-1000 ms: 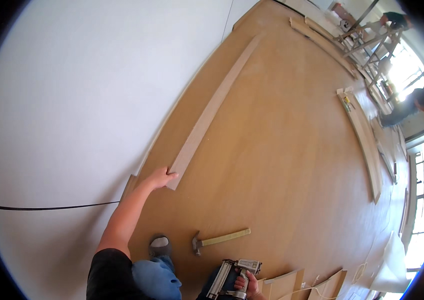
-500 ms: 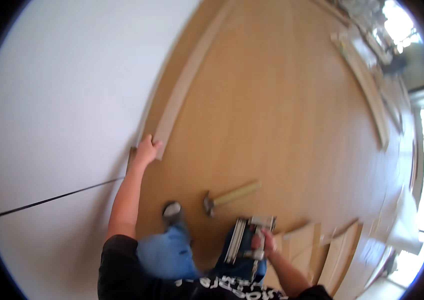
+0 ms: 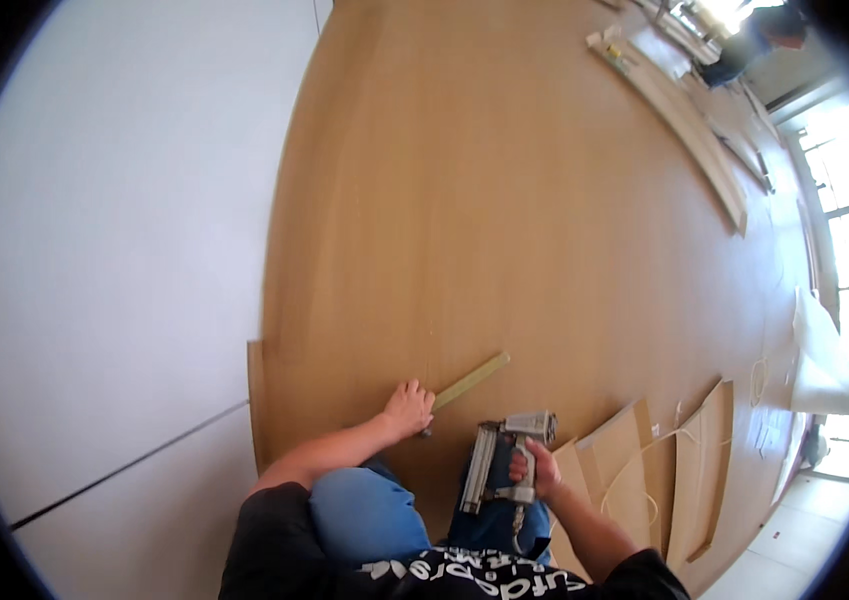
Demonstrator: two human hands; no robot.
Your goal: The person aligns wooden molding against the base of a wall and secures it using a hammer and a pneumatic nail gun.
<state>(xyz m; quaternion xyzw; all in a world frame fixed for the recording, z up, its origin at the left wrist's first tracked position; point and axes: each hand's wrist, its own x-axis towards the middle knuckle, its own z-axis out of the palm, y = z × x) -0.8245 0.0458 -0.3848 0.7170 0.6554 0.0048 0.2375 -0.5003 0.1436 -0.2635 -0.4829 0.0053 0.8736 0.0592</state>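
My left hand (image 3: 409, 408) is closed over the head end of a hammer on the wooden floor. The hammer's pale handle (image 3: 472, 380) points away to the right, and most of its head is hidden under my fingers. In my right hand (image 3: 536, 468) is a grey metal nail gun (image 3: 510, 455), gripped by its handle above my thigh. Its long magazine (image 3: 480, 470) faces left, and an air hose fitting (image 3: 518, 515) hangs from the bottom of the handle.
A white wall (image 3: 134, 220) runs along the left, with a short wood strip (image 3: 255, 400) at its foot. Cut brown panels (image 3: 634, 460) and a thin pale hose (image 3: 612, 485) lie at the right. Long boards (image 3: 679, 125) lie far right, near another person (image 3: 744, 50).
My left hand has let go of the long wood strip beside the wall and moved right and down onto the hammer. That strip no longer shows there. The nail gun stays in my right hand.
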